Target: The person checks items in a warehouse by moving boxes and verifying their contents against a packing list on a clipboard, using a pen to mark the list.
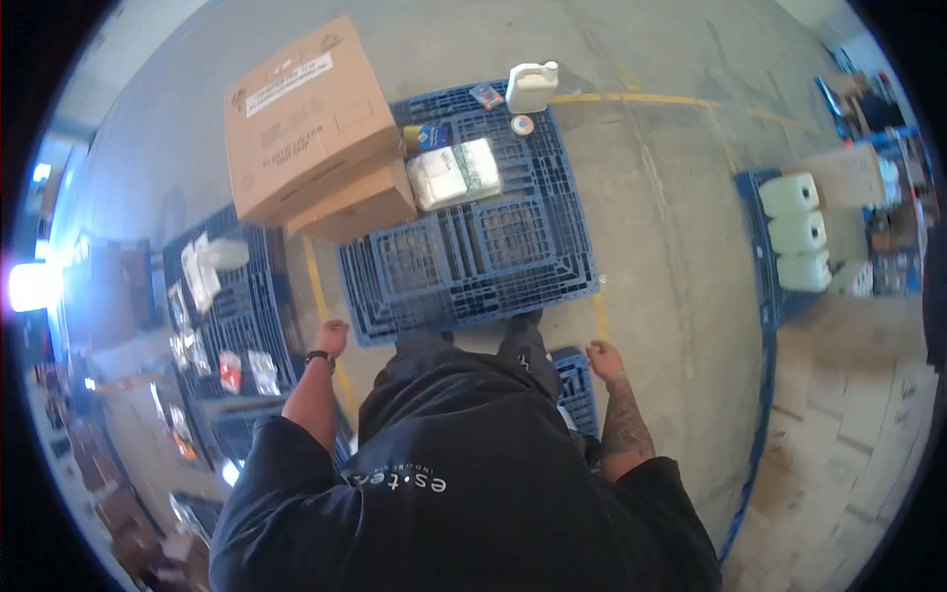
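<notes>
While hanging loosely curled and empty at mid-frame, left hand [331,338] and right hand [602,359] flanking blue pallet [473,259], cardboard boxes [314,128] stacked upper left, clearing its near half.

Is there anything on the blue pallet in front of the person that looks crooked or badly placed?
Yes. The large cardboard box sits askew on a smaller box, overhanging it and the blue pallet. A white jug stands at the pallet's far edge. Both hands, left and right, hold nothing.
</notes>
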Available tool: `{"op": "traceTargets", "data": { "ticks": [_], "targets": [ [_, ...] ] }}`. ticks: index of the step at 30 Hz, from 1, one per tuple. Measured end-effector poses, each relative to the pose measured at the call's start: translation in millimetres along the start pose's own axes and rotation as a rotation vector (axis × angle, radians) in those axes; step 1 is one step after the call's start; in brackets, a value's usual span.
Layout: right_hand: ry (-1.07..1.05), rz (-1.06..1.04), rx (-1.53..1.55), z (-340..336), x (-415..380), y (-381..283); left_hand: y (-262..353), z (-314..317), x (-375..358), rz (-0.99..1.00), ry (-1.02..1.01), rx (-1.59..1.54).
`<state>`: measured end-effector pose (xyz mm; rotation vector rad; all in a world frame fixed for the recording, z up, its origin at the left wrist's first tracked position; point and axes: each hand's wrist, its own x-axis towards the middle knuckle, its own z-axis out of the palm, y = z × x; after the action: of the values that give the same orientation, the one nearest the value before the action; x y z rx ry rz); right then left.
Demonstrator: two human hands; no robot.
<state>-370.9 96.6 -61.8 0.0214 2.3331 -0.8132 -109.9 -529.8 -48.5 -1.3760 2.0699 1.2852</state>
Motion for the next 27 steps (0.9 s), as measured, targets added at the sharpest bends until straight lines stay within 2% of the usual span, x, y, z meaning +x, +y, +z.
{"op": "traceTargets", "data": {
  "ticks": [1,2,3,5,6,7,9,12,13,14,16,18,21,24,27],
  "targets": [
    [-0.093,0.077,0.071,-35,4,-29,-5,9,-20,-0.088,0.078,0.004],
    [-0.128,0.048,0.044,-64,8,-46,-6,19,-39,-0.175,0.162,0.004],
    [-0.089,0.086,0.143,-89,17,-62,-4,38,-59,-0.215,0.196,-0.030],
    [-0.067,0.133,0.330,-120,53,-77,23,92,-91,-0.063,0.020,-0.023],
    [-0.103,0.146,0.290,-134,72,-72,76,106,-126,-0.071,-0.050,-0.091],
    [-0.134,0.153,0.250,-146,91,-68,106,123,-143,0.002,-0.134,-0.203],
    [-0.216,0.167,0.149,-162,129,-58,133,164,-156,-0.044,0.118,-0.062],
    [-0.351,0.171,-0.037,-173,168,-73,148,172,-189,-0.109,0.221,-0.141],
    [-0.383,0.198,-0.060,-173,177,-82,154,164,-205,-0.171,0.159,-0.248],
    [-0.413,0.224,-0.081,-168,186,-94,144,168,-212,-0.200,0.197,-0.284],
    [-0.452,0.126,-0.110,-146,202,-123,118,180,-228,-0.126,0.076,-0.459],
    [-0.484,0.038,-0.124,-122,211,-152,104,199,-239,-0.101,0.151,-0.412],
    [-0.610,-0.157,-0.182,-79,212,-203,102,230,-248,-0.221,0.227,-0.270],
    [-0.719,-0.246,-0.252,-41,216,-237,117,244,-265,-0.337,0.305,-0.230],
    [-0.801,-0.405,-0.372,-14,220,-266,102,258,-272,-0.388,0.376,-0.304]
  ]
}}
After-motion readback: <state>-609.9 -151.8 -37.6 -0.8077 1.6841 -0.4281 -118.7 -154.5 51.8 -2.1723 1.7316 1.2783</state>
